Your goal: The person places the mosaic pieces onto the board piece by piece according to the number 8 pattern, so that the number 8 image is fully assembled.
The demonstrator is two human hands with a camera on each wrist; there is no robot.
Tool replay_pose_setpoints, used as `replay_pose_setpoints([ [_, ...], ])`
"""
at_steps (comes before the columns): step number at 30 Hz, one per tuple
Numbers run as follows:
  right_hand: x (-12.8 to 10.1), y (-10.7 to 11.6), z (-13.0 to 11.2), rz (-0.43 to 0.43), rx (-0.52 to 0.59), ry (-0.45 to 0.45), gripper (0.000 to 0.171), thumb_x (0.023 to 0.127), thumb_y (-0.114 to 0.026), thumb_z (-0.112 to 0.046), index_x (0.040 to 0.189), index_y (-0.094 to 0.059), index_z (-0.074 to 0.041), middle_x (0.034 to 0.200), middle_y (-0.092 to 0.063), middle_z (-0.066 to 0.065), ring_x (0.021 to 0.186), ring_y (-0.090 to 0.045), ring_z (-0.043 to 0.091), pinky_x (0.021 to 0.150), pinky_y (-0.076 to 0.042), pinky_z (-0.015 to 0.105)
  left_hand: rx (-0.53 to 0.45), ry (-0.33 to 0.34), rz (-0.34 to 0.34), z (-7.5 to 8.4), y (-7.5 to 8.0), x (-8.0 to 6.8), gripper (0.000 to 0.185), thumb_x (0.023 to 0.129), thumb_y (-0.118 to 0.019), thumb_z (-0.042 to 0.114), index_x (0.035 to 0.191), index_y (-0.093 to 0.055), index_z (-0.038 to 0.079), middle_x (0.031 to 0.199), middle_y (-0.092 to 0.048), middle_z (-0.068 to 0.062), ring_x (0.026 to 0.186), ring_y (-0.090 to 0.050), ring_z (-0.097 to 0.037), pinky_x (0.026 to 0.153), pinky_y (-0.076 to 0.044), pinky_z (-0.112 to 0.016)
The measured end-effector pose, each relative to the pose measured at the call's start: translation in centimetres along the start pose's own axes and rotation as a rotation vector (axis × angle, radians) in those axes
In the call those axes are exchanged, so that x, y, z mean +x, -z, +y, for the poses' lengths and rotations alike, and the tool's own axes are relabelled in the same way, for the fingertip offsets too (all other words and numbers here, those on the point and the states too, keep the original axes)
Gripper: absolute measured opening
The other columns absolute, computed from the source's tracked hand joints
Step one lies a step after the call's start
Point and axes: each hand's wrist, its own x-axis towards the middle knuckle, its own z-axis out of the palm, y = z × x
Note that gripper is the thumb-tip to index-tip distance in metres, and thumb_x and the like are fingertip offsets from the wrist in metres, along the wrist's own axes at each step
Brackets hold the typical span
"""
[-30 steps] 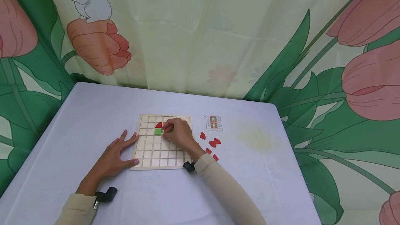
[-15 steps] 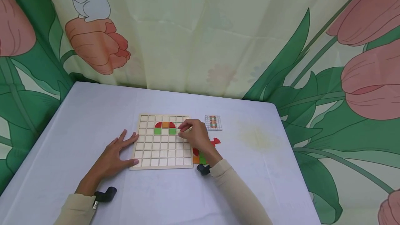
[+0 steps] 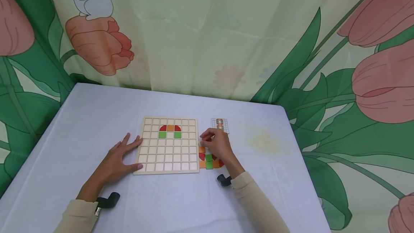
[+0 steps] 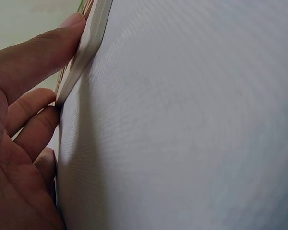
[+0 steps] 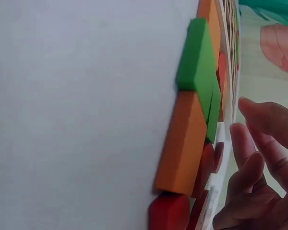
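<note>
At the far left of the head view, a printed rabbit on a tulip decorates the backdrop cloth (image 3: 181,39), which hangs behind a worktop (image 3: 168,204) spread with white cloth. Below it, a beige sleeve (image 3: 76,218) and a black wrist camera (image 3: 109,200) lead to the left hand (image 3: 119,161), its fingers straight and spread, with fingertips and thumb touching the left edge of a grid board (image 3: 168,158). The left wrist view adds what the head view misses: the thumb lying on the board's rim, the pale, smooth, thick side with its rounded corner, and the fine weave of the cloth. The board looks wooden, its ridges dividing it into square cells. Toward its far side, an orange square (image 3: 170,128) sits between two red quarter-rounds (image 3: 163,128), with a green square (image 3: 162,135) directly nearer than each red one. Just right of the board lie loose pieces (image 3: 209,164) in orange, red and green; the right wrist view reveals them as thick, flat-sided blocks, several touching. The right hand (image 3: 220,146) hovers over them with bent fingers, thumb and fingertips apart in its wrist view. It partly hides a printed pattern card (image 3: 221,123). Large pink tulips fill the backdrop's right side.
</note>
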Motion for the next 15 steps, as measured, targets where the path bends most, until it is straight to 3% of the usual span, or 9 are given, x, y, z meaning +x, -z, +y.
replay_pose_setpoints([
  [9,-0.6,0.4,1.2,0.100,-0.056,-0.077,0.020,0.087,-0.090,-0.021,0.102,-0.077,-0.021,0.091,-0.069,-0.001,0.076,-0.064,0.019,0.051,-0.052,0.027,-0.001,0.009,0.001,0.0,0.1,0.0,0.103,0.079,-0.092,0.045,0.166,-0.039,0.025,0.177,-0.011,-0.028,0.152,-0.016,-0.071,0.111,-0.025,-0.088],
  [15,-0.2,0.7,1.5,0.124,-0.125,-0.105,0.026,0.085,-0.092,-0.023,0.107,-0.079,-0.022,0.095,-0.070,0.000,0.086,-0.065,0.020,0.058,-0.055,0.028,-0.006,0.012,-0.002,0.1,0.0,0.0,0.102,0.080,-0.092,0.044,0.165,-0.040,0.026,0.177,-0.011,-0.028,0.152,-0.017,-0.071,0.112,-0.026,-0.087],
])
